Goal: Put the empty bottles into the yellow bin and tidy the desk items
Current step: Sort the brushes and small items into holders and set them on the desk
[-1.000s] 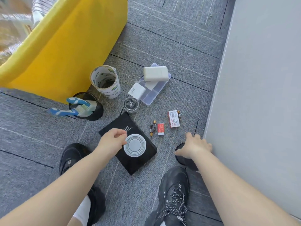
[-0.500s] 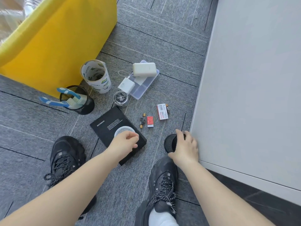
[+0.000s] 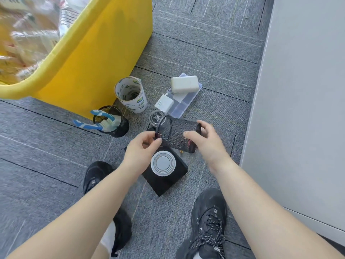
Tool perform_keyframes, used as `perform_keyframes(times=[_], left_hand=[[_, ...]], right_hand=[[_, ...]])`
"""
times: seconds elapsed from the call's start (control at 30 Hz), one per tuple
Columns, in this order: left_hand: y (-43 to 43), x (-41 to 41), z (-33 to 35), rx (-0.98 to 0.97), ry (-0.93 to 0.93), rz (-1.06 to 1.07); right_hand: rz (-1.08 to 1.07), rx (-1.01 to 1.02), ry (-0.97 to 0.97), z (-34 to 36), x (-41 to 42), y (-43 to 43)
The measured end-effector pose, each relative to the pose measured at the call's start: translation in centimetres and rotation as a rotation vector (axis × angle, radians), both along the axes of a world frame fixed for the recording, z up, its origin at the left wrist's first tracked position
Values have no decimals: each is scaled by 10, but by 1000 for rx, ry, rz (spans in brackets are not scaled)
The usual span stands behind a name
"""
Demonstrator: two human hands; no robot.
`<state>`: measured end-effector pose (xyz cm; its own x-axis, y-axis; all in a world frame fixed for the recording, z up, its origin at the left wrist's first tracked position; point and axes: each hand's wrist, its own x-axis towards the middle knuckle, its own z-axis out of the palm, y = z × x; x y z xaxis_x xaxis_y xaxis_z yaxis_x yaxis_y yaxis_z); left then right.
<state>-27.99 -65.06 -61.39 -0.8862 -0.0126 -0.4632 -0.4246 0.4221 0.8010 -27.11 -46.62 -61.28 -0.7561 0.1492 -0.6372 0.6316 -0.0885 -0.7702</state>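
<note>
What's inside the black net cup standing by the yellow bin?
Two blue-and-white toothbrushes stick out over the rim of the standing mesh cup. Something white sits in there with them, too unclear to name. The cup's dark wall hides whatever lies at the bottom.

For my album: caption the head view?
Left hand and right hand hold a mesh cup sideways over a notebook.

Two mesh cups [image 3: 177,135] [image 3: 120,127], two toothbrushes [image 3: 102,114] [image 3: 85,125], two shoes [image 3: 95,176] [image 3: 209,221], one yellow bin [image 3: 104,53], one notebook [image 3: 168,182].
</note>
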Motion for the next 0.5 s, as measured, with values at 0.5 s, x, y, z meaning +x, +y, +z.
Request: perform_keyframes(times=[0.5], left_hand=[[-59,-3,-42,-881,640,-839]], right_hand=[[128,574,-306,-82,5,9]])
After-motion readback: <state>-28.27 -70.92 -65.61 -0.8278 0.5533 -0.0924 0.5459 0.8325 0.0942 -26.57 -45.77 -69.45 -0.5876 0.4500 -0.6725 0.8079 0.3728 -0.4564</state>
